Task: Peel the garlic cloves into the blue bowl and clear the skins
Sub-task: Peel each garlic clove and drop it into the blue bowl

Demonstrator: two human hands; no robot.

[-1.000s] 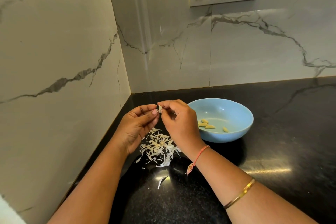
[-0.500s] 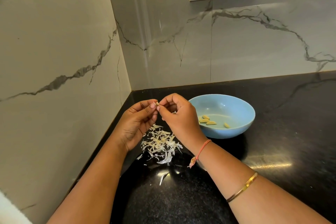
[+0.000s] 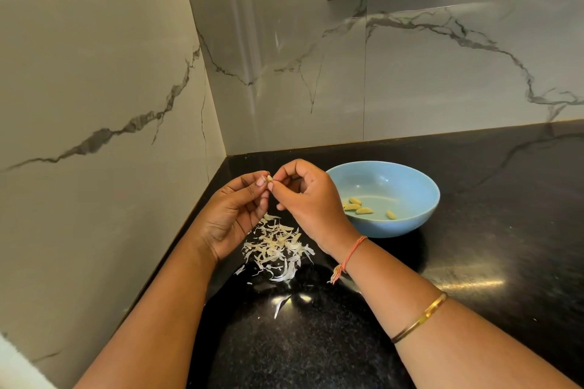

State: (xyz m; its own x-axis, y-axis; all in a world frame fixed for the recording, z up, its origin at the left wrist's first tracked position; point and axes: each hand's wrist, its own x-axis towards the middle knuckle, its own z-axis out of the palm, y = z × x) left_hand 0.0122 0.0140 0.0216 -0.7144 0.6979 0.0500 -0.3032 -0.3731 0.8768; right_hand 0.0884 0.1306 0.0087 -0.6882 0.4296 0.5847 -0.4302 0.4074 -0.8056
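Hands point(image 3: 232, 218) point(image 3: 311, 207) barely shifted on clove point(image 3: 269, 178), glossy black counter point(image 3: 480, 230), marble walls point(image 3: 316, 88)

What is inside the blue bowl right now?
Four peeled cloves show in the blue bowl. The right hand covers its left edge, so more may hide there.

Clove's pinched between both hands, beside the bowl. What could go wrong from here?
1. The garlic clove is pinched by the fingertips of the left hand and right hand outside the blue bowl, near the skin pile; a slip could drop it among the skins.
2. A stray skin lies apart on the counter; clearing might miss it.
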